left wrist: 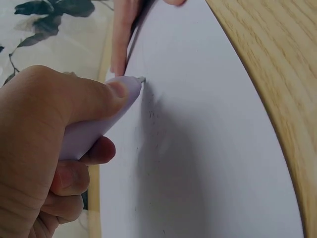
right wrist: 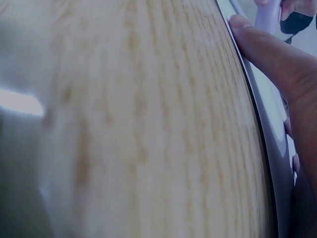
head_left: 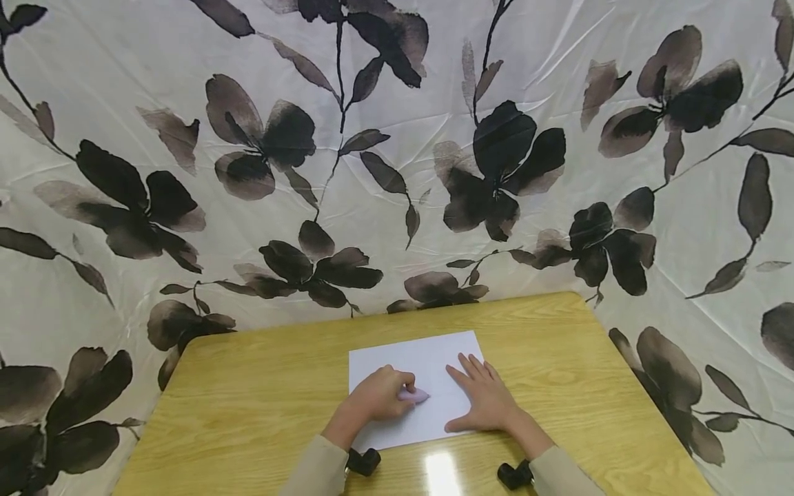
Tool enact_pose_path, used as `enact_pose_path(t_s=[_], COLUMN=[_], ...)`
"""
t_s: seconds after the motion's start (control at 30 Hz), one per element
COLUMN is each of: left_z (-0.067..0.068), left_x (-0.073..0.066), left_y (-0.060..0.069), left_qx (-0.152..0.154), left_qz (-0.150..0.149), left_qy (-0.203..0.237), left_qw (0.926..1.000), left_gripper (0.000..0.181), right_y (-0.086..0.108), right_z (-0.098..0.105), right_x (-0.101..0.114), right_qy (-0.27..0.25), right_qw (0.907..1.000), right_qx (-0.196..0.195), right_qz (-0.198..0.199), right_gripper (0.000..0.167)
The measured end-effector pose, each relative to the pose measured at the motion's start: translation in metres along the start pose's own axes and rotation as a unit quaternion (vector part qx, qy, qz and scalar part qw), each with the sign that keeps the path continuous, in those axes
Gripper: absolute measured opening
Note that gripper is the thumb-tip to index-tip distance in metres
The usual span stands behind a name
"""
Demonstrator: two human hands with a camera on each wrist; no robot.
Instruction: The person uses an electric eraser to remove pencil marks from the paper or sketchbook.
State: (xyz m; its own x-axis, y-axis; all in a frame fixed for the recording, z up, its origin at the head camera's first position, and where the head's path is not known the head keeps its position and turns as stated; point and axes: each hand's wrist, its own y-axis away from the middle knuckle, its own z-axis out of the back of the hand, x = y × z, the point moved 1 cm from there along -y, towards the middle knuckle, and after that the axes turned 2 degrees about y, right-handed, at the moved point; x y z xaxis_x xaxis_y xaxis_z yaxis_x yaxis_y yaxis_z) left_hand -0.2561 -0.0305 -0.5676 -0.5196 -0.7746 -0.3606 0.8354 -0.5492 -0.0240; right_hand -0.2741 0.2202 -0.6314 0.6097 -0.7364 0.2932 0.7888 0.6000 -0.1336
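A white sheet of paper (head_left: 409, 355) lies on the wooden table. Over its left part, my left hand (head_left: 381, 394) grips a thick, pale purple pen-like tool (head_left: 420, 395), thumb along its side in the left wrist view. The tool's narrow grey tip (left wrist: 142, 79) is at the paper's surface; its exact kind cannot be told. Small dark specks (left wrist: 152, 114) dot the sheet near the tip. With fingers spread, my right hand (head_left: 486, 399) rests flat on the paper's right side. Its thumb (right wrist: 262, 47) lies by the paper's near edge in the right wrist view.
The yellow wood-grain table (head_left: 260, 393) extends around the sheet, with a bright light reflection near its front. Behind and beside it hangs a white cloth (head_left: 397, 227) printed with dark flowers. Black wrist devices (head_left: 364, 462) sit below both hands.
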Motion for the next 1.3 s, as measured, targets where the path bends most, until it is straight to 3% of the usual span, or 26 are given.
enact_pose_path(t_s=[0.3, 0.57, 1.03, 1.3], left_z=[-0.005, -0.005, -0.012, -0.005], left_x=[-0.002, -0.001, -0.006, 0.002], left_y=[-0.010, -0.006, -0.015, -0.009], left_qx=[-0.008, -0.005, 0.006, -0.009], left_qz=[-0.037, -0.013, -0.033, -0.002], left_qy=[0.000, -0.002, 0.006, 0.006], left_qw=[0.9993, 0.9999, 0.9994, 0.9999], left_gripper=[0.012, 0.014, 0.012, 0.012], right_y=[-0.001, 0.002, 0.004, 0.004], right_z=[0.002, 0.002, -0.002, 0.002], right_x=[0.002, -0.001, 0.000, 0.000], right_qy=[0.007, 0.006, 0.004, 0.008], right_qw=[1.0000, 1.0000, 0.9999, 0.9999], right_qx=[0.005, 0.004, 0.007, 0.008], right_qz=[-0.003, -0.004, -0.008, -0.006], right_gripper=[0.116, 0.116, 0.115, 0.116])
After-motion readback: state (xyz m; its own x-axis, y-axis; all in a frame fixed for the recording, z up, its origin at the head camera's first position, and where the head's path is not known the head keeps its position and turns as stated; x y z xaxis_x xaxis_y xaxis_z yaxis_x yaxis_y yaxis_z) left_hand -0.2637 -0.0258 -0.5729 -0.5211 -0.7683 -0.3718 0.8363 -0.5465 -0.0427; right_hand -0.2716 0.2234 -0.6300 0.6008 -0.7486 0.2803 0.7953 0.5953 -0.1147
